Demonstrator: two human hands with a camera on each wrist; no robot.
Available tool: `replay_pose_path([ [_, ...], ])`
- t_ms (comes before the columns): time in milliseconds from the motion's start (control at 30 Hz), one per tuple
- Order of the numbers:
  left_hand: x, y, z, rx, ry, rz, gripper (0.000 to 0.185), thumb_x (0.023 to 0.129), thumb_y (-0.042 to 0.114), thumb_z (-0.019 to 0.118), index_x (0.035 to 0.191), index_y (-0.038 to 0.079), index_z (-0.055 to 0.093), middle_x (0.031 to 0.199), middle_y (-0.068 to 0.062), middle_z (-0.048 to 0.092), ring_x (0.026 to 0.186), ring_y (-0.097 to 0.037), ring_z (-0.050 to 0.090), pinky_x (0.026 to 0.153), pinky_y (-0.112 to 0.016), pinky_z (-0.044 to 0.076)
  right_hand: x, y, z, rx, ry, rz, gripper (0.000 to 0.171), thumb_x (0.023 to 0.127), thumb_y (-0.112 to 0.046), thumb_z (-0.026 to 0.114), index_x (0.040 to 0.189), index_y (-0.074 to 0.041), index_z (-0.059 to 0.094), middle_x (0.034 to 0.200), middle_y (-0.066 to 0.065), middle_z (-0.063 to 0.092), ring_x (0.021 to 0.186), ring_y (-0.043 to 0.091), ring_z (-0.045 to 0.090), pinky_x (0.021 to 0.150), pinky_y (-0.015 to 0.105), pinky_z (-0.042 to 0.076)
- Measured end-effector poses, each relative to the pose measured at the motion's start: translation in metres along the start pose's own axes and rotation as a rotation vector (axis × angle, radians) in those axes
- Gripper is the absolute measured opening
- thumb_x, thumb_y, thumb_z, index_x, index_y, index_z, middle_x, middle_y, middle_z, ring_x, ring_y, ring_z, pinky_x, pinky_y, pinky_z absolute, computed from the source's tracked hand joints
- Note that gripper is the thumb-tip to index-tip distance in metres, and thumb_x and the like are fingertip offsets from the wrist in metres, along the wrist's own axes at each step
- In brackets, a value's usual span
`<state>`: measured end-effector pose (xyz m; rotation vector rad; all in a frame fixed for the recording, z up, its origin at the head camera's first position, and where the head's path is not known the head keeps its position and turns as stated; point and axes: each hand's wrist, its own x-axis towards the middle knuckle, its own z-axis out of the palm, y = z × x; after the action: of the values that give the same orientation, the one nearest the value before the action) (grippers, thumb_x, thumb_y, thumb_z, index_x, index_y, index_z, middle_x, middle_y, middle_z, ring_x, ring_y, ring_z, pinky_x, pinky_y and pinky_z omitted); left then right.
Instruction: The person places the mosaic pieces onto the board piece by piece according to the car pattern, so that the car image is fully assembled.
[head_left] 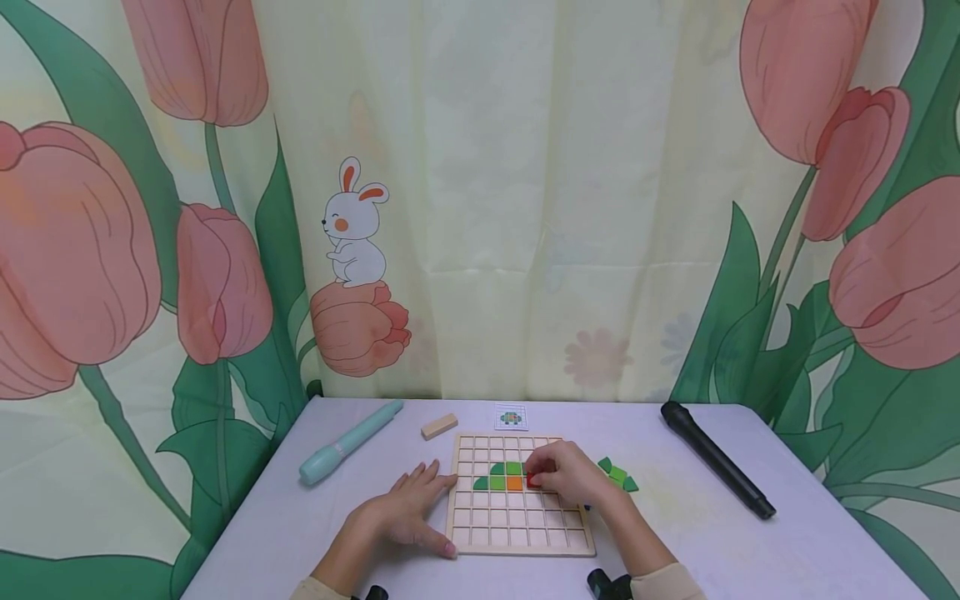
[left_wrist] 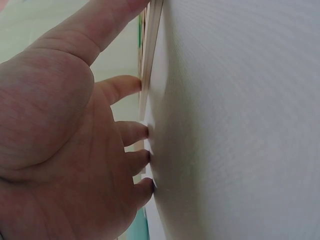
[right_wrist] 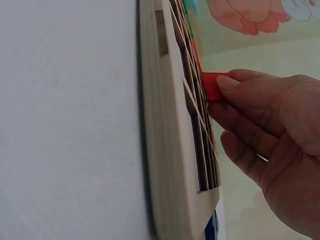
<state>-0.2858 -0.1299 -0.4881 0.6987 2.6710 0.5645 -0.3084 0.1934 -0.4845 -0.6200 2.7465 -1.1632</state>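
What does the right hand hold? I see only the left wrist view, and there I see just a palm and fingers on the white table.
Observer: The right hand pinches a red block at the wooden grid board.
Operator: Is the block already inside a cell?
Observer: It is at the grid, right of an orange block; I cannot tell whether it sits fully in.
Operator: Are other pieces on the board?
Observer: Yes, green blocks lie in the cells above and left of the orange one.
Operator: And my left hand, does it touch the board?
Observer: The left hand lies flat on the table, its fingers against the board's left edge.
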Motion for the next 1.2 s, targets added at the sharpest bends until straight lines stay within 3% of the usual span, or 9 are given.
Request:
replay_pose_path([
  [367, -0.0012, 0.0014, -0.0007, 0.01, 0.001, 0.011, 0.109, 0.071, 0.067, 0.085, 0.159, 0.02, 0.041, 0.171, -0.023, 0.024, 0.16, -0.044, 0.016, 0.126, -0.068, 0.017, -0.0003, -0.0005, 0.0028, -0.016, -0.004, -0.011, 0.015, 0.091, -0.003, 0.078, 0.098, -0.016, 0.079, 0.089, -0.009, 0.072, 0.085, 0.015, 0.061, 0.077, 0.026, 0.052],
  [600, -0.0017, 0.0014, -0.0007, 0.005, 0.002, 0.011, 0.109, 0.071, 0.067, 0.086, 0.159, 0.02, 0.041, 0.17, -0.023, 0.024, 0.16, -0.045, 0.016, 0.126, -0.068, 0.017, -0.0017, -0.0022, 0.0028, -0.034, -0.005, 0.001, 0.023, 0.084, -0.002, 0.084, 0.104, -0.013, 0.08, 0.094, -0.004, 0.072, 0.087, 0.017, 0.057, 0.074, 0.026, 0.05],
  [1200, -0.0019, 0.0024, -0.0016, 0.015, 0.003, 0.013, 0.108, 0.072, 0.067, 0.085, 0.158, 0.019, 0.042, 0.17, -0.024, 0.024, 0.16, -0.046, 0.016, 0.126, -0.068, 0.017, -0.0013, -0.0014, 0.0038, -0.082, 0.001, 0.017, 0.021, 0.085, -0.004, 0.083, 0.106, -0.009, 0.081, 0.095, -0.003, 0.074, 0.083, 0.015, 0.056, 0.07, 0.025, 0.05],
])
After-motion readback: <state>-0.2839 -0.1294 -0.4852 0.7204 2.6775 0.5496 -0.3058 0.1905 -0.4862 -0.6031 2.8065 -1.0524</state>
